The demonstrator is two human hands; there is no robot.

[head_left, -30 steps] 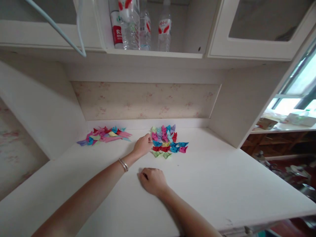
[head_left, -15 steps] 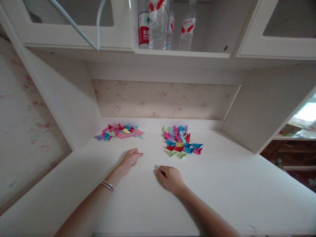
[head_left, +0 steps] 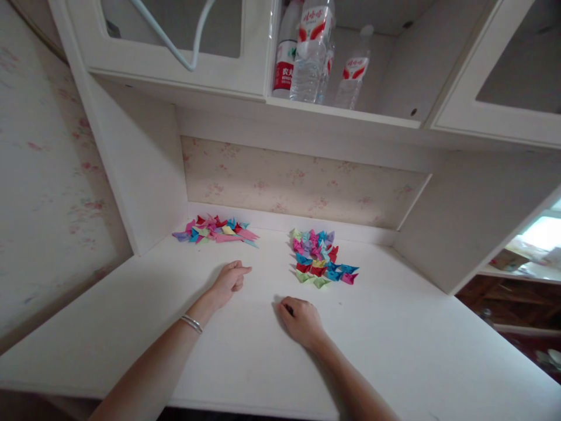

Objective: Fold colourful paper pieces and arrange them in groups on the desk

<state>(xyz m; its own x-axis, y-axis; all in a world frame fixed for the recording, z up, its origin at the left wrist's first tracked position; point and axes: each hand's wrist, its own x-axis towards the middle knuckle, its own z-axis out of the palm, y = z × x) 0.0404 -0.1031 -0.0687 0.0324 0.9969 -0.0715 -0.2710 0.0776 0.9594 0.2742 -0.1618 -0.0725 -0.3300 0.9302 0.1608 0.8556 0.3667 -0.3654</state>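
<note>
My left hand (head_left: 229,281) hovers over or rests on the white tabletop (head_left: 245,339), its index finger stretched out to the right and the others partly curled; it holds nothing I can see. Curled into a loose fist, my right hand (head_left: 300,318) lies on the tabletop with no object showing in it. Beyond my left hand is a loose heap of flat, pointed folded paper pieces (head_left: 219,230) in several colours. Right of it, small three-dimensional folded paper figures (head_left: 321,267) stand close together, the nearer ones in rows. Neither hand touches the paper.
Plastic bottles (head_left: 312,55) stand on an open shelf of the overhead cabinet (head_left: 170,76). A pale cable (head_left: 162,35) hangs before its left door. Side panels (head_left: 144,152) bound the tabletop at left and right. A cluttered sill (head_left: 534,251) shows at far right.
My left hand has drawn back from beside the paper figures toward the left and nearer me, index finger now out. My right hand stays in place. The view has swung left and tilted.
</note>
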